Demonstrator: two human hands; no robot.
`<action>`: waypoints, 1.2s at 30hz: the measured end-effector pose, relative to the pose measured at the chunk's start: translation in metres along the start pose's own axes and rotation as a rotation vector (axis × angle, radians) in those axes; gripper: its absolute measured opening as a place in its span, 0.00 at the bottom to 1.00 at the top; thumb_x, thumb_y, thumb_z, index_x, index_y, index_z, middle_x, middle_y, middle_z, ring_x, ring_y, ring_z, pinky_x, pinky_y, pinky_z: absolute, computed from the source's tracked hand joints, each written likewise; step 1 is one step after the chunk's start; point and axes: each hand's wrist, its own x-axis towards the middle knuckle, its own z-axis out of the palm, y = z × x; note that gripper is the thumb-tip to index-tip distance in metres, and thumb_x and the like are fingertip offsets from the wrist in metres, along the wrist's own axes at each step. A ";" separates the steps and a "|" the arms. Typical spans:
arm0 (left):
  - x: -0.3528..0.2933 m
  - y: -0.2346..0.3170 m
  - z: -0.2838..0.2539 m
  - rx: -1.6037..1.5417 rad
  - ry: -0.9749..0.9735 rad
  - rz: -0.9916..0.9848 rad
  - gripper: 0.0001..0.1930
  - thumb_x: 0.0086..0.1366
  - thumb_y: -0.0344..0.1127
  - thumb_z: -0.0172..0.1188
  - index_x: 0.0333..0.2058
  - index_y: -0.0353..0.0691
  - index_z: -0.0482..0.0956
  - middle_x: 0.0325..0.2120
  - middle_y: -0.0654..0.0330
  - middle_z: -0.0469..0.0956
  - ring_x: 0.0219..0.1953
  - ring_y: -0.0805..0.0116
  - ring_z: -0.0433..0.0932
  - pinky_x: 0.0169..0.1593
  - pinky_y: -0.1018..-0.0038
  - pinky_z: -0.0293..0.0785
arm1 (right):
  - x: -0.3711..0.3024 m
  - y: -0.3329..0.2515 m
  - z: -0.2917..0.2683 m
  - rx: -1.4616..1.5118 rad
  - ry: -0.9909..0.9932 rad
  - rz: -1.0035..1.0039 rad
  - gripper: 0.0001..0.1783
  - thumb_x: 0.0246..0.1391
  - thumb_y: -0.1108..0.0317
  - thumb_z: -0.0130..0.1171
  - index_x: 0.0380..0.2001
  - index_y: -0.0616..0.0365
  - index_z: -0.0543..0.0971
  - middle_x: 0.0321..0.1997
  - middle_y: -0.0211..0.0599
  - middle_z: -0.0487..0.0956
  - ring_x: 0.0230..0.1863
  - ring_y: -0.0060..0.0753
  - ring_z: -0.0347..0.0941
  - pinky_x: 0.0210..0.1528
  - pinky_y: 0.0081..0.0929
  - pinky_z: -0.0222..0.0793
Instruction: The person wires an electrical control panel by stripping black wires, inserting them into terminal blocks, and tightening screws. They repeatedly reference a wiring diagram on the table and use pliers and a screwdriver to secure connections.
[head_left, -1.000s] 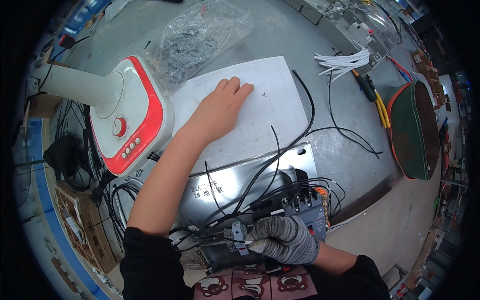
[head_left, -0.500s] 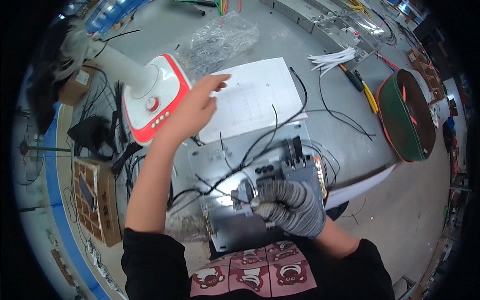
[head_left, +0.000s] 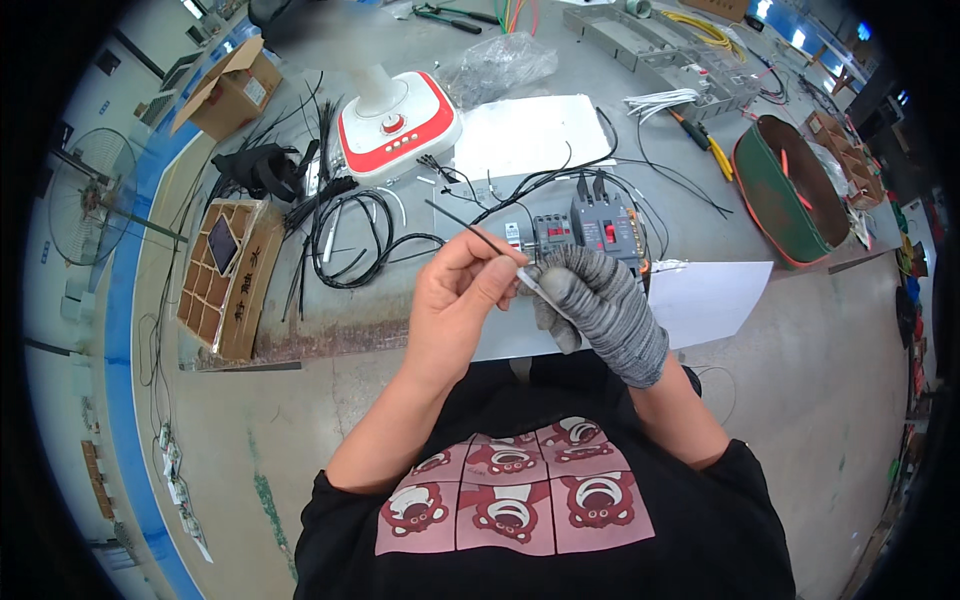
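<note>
My bare left hand (head_left: 450, 305) pinches a thin black wire (head_left: 458, 222) between thumb and fingers in front of my chest. A narrow white piece (head_left: 541, 289) runs from the pinch toward my right hand (head_left: 605, 310), which wears a grey knitted glove. That gloved hand is closed around the white piece; its fingertips nearly touch the left ones. Behind the hands sit a large black circuit breaker (head_left: 607, 228) with a red switch and a smaller breaker (head_left: 552, 232). Black cables (head_left: 500, 203) lead away from them to the left. The hands partly cover this assembly.
Left on the bench are a coiled black cable (head_left: 330, 262), a compartmented cardboard box (head_left: 245, 290) and a red-and-white fan base (head_left: 400, 128). White paper (head_left: 540, 135) lies behind the breakers. A green bin (head_left: 785, 190) and a yellow-handled tool (head_left: 718, 155) are at right.
My left hand has come back from above the paper and joined my right hand, with the black wire in its pinch. The view has shifted, showing more of my shirt and the floor.
</note>
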 end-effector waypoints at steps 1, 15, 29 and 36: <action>-0.007 0.001 0.001 -0.043 0.031 0.001 0.06 0.68 0.32 0.56 0.36 0.36 0.75 0.32 0.63 0.73 0.29 0.77 0.71 0.33 0.79 0.67 | -0.007 0.000 0.004 0.047 0.008 -0.009 0.12 0.63 0.60 0.55 0.39 0.58 0.78 0.22 0.27 0.77 0.16 0.14 0.69 0.18 0.14 0.63; -0.044 0.015 -0.001 -0.207 0.098 0.045 0.07 0.71 0.34 0.53 0.39 0.36 0.74 0.33 0.61 0.76 0.34 0.76 0.74 0.37 0.78 0.70 | -0.052 -0.007 0.023 -0.323 0.087 -0.007 0.10 0.60 0.65 0.58 0.37 0.60 0.80 0.21 0.27 0.76 0.16 0.15 0.68 0.19 0.16 0.65; -0.030 -0.022 -0.002 -0.204 0.063 0.244 0.05 0.69 0.22 0.48 0.39 0.35 0.72 0.34 0.52 0.74 0.34 0.68 0.75 0.37 0.74 0.74 | -0.048 0.000 0.003 -0.508 0.188 -0.063 0.09 0.53 0.68 0.66 0.35 0.59 0.81 0.29 0.39 0.81 0.29 0.36 0.79 0.33 0.28 0.74; 0.017 -0.043 -0.009 0.059 -0.110 0.110 0.10 0.59 0.18 0.61 0.40 0.34 0.78 0.37 0.53 0.74 0.34 0.71 0.74 0.35 0.81 0.68 | 0.002 0.016 -0.033 -0.537 0.139 -0.173 0.10 0.51 0.67 0.67 0.35 0.60 0.80 0.31 0.38 0.81 0.31 0.37 0.79 0.33 0.30 0.74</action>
